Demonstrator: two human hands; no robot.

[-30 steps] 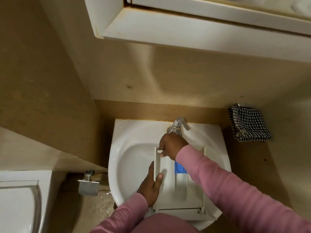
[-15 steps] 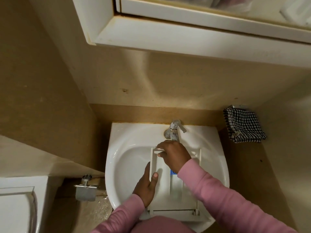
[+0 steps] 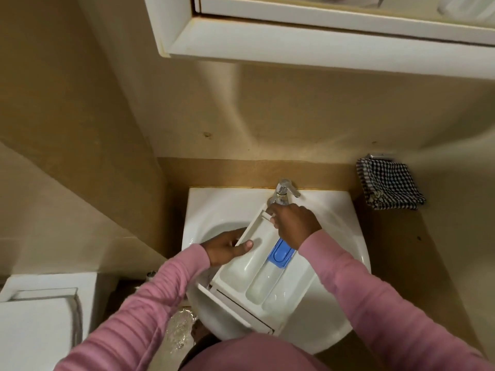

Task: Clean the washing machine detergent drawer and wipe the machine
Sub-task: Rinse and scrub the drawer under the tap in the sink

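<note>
White detergent drawer (image 3: 267, 279) over sink (image 3: 214, 210), gripped by left hand (image 3: 225, 249), right hand (image 3: 294, 223).

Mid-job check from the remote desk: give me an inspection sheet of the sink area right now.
Surface: white ceramic washbasin, drawer held diagonally over it.
Job's things: white plastic detergent drawer with blue insert, far end under the chrome tap; running water cannot be told.
Clutter: black-and-white checked cloth hanging on the wall right of the basin.
Grippers: left hand grips the drawer's left wall; right hand curls round its far end.
Cables: nothing seen.
Surroundings: beige walls, white wall cabinet above, white fixture at lower left.
</note>
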